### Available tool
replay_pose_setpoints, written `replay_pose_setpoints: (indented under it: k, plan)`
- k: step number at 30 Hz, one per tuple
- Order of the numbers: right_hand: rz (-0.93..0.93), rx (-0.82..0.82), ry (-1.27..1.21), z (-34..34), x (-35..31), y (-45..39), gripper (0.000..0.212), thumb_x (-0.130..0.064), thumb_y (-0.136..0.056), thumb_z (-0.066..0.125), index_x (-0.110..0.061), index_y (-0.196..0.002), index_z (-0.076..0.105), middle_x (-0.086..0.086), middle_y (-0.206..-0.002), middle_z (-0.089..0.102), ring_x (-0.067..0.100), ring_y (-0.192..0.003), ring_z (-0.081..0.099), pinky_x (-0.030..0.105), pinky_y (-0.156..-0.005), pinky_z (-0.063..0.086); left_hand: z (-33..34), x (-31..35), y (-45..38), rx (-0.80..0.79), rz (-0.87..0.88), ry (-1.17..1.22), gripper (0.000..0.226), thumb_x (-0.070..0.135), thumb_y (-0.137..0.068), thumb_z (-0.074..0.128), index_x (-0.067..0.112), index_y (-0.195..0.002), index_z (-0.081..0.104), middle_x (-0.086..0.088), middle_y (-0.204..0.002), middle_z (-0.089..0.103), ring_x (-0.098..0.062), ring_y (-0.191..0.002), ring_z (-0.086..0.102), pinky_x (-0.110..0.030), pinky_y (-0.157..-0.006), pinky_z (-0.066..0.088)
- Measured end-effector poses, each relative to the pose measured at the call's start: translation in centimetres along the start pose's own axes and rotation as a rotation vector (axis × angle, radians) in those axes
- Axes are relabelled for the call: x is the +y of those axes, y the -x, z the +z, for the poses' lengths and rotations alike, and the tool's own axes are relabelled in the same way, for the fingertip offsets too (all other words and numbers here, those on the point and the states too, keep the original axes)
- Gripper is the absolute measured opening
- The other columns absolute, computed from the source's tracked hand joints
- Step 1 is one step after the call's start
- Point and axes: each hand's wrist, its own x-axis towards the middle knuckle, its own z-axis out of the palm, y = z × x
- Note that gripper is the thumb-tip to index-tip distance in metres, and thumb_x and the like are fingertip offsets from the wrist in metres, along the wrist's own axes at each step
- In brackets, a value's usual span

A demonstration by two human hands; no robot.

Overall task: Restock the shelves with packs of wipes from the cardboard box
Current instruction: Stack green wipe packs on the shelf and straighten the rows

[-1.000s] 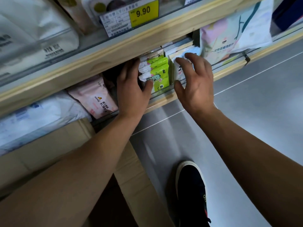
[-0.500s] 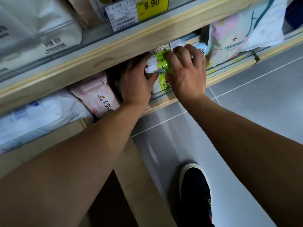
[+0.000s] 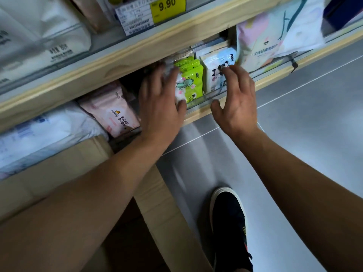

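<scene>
Green packs of wipes (image 3: 191, 79) stand upright in a row on the lower wooden shelf (image 3: 198, 114), with blue-and-white packs (image 3: 216, 67) to their right. My left hand (image 3: 160, 107) lies against the left side of the green packs, fingers straight and blurred, thumb at the front pack's lower corner. My right hand (image 3: 235, 99) hovers in front of the blue-and-white packs with fingers spread and relaxed, fingertips near the front pack. The cardboard box (image 3: 157, 209) sits on the floor below my left forearm; its inside is hidden.
A pink pack (image 3: 112, 112) and white bags (image 3: 39, 130) fill the shelf to the left. A large pastel bag (image 3: 275, 36) stands to the right. The upper shelf carries a yellow 9.90 price tag (image 3: 168, 7). My shoe (image 3: 229, 224) is on the grey floor.
My right hand has let go of the green packs and drawn back to the right, fingers opening. My left hand has shifted slightly along the packs' left side.
</scene>
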Motion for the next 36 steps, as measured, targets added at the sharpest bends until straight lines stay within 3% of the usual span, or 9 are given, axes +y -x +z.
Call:
replay_pose_setpoints:
  k: [3, 6, 11, 19, 26, 33, 36]
  plan:
    - [-0.005, -0.15, 0.018, 0.7, 0.7, -0.3, 0.086, -0.02, -0.067, 0.064, -0.008, -0.146, 0.032, 0.017, -0.152, 0.029, 0.036, -0.138, 0.03, 0.043, -0.112, 0.031, 0.4, 1.1, 2.2, -0.223, 0.239, -0.174, 0.078, 0.035, -0.077, 0.061, 0.015, -0.146, 0.032, -0.008, -0.156, 0.024, -0.032, -0.144, 0.018, -0.051, -0.116, 0.017]
    - [-0.004, -0.242, 0.026, 1.0, 0.8, -0.9, 0.095, -0.022, -0.066, 0.067, -0.009, -0.15, 0.024, 0.015, -0.156, 0.02, 0.036, -0.141, 0.024, 0.043, -0.113, 0.029, 1.4, 0.2, 1.8, -0.35, 0.207, -0.344, 0.089, 0.053, -0.081, 0.053, 0.016, -0.152, 0.013, -0.004, -0.161, 0.004, -0.026, -0.147, -0.002, -0.052, -0.115, 0.002]
    - [-0.013, -0.32, 0.028, 1.2, 1.5, -1.4, 0.104, -0.022, -0.064, 0.071, -0.011, -0.152, 0.017, 0.014, -0.158, 0.011, 0.036, -0.143, 0.021, 0.041, -0.114, 0.029, 2.0, -0.2, 0.2, -0.403, 0.181, -0.432, 0.087, 0.062, -0.084, 0.045, 0.018, -0.152, 0.013, -0.002, -0.161, -0.004, -0.024, -0.147, -0.01, -0.058, -0.113, 0.002]
    - [0.018, -0.339, 0.033, 0.9, 0.9, -2.2, 0.098, -0.02, -0.065, 0.07, -0.012, -0.151, 0.022, 0.011, -0.157, 0.015, 0.036, -0.139, 0.028, 0.04, -0.112, 0.032, 2.0, 0.4, -0.9, -0.446, 0.167, -0.431, 0.082, 0.061, -0.083, 0.047, 0.022, -0.15, 0.019, 0.002, -0.161, -0.003, -0.023, -0.147, -0.009, -0.061, -0.111, 0.007]
    - [-0.002, -0.372, 0.139, -1.6, -0.3, -2.3, 0.084, -0.022, -0.071, 0.066, -0.015, -0.147, 0.031, 0.01, -0.154, 0.024, 0.037, -0.135, 0.03, 0.041, -0.109, 0.031, 0.2, 1.7, -1.6, -0.445, 0.154, -0.386, 0.073, 0.053, -0.082, 0.053, 0.019, -0.144, 0.033, -0.003, -0.157, 0.018, -0.027, -0.145, 0.009, -0.056, -0.113, 0.012]
    - [-0.166, -0.577, 0.321, -7.7, -3.5, -1.5, 0.073, -0.029, -0.076, 0.063, -0.01, -0.142, 0.038, 0.014, -0.144, 0.04, 0.038, -0.132, 0.033, 0.044, -0.11, 0.032, -5.4, 2.9, 0.8, -0.446, 0.148, -0.255, 0.071, 0.046, -0.085, 0.055, 0.02, -0.147, 0.031, -0.003, -0.155, 0.027, -0.026, -0.143, 0.02, -0.045, -0.115, 0.014]
    - [-0.201, -0.668, 0.363, -10.7, -6.9, 0.3, 0.068, -0.031, -0.079, 0.061, -0.012, -0.14, 0.04, 0.013, -0.14, 0.043, 0.036, -0.129, 0.036, 0.043, -0.107, 0.035, -9.4, 2.9, 3.4, -0.445, 0.118, -0.214, 0.07, 0.046, -0.083, 0.055, 0.018, -0.144, 0.035, -0.005, -0.152, 0.033, -0.028, -0.14, 0.027, -0.046, -0.114, 0.023]
